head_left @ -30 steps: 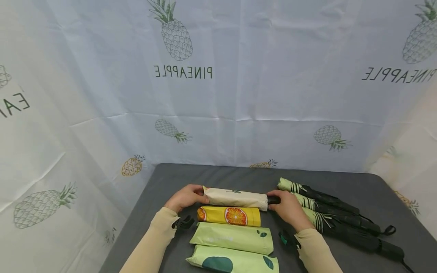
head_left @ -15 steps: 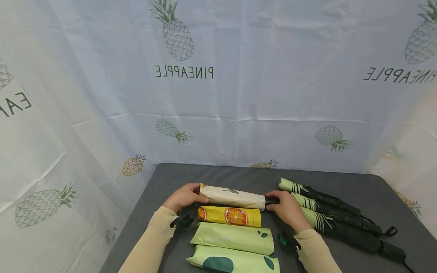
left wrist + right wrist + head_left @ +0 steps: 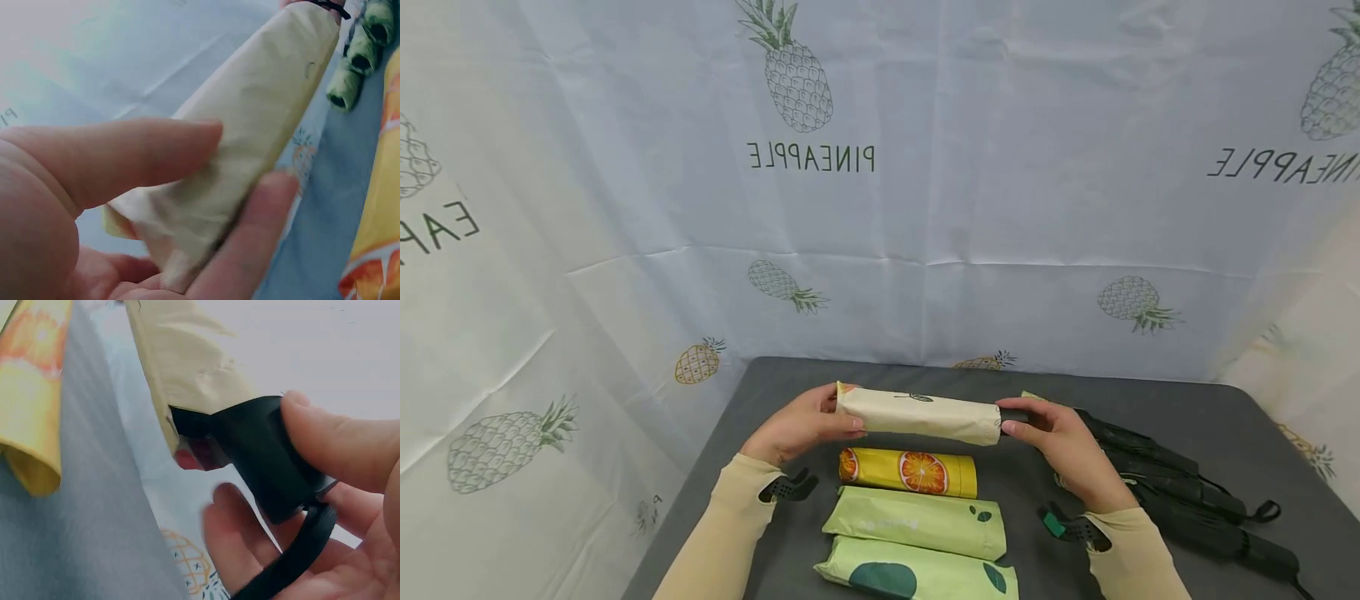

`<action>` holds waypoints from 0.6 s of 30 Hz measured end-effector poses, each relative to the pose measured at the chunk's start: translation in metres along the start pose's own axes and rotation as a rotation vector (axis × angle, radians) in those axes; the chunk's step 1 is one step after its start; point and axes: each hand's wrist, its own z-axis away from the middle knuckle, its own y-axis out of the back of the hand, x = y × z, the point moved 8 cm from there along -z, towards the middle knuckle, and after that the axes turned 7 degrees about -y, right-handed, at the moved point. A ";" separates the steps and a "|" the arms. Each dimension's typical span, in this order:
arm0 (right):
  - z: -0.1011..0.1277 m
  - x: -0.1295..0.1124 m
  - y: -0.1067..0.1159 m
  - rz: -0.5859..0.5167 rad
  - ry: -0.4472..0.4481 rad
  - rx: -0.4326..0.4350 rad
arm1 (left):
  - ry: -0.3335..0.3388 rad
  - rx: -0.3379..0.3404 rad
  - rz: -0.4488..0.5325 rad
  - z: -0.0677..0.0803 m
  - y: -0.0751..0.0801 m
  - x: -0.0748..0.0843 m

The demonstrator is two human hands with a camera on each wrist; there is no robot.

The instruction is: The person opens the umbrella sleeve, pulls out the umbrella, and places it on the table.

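Cream sleeved umbrella (image 3: 919, 415) lifted off table (image 3: 1150, 400) | left hand (image 3: 801, 427) pinches sleeve end at 9 o'clock | right hand (image 3: 1063, 446) clamps black handle (image 3: 262, 456) at 3 o'clock | step: mid-carry | next likely needs level support, both ends.

A dark grey table (image 3: 850, 379) carries everything, its far edge against a pineapple-print cloth. Lying flat near the middle, at about six o'clock from the table's centre, is a row of three sleeved umbrellas side by side: a yellow orange-print umbrella (image 3: 908, 472) farthest off, a pale green umbrella (image 3: 914, 523) next, then a green leaf-print umbrella (image 3: 917, 577) at the near edge. At about three o'clock lies a bundle of black umbrellas (image 3: 1180, 492), probably three, though they overlap too much to count.
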 end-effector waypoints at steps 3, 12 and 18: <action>0.003 -0.002 0.003 -0.072 -0.003 -0.011 | -0.030 0.008 -0.029 0.001 -0.001 0.006; 0.006 -0.004 0.008 -0.137 -0.007 0.052 | -0.076 0.020 -0.005 0.001 -0.005 0.015; 0.004 -0.002 0.009 -0.183 -0.018 0.071 | -0.089 0.057 0.012 0.002 -0.004 0.019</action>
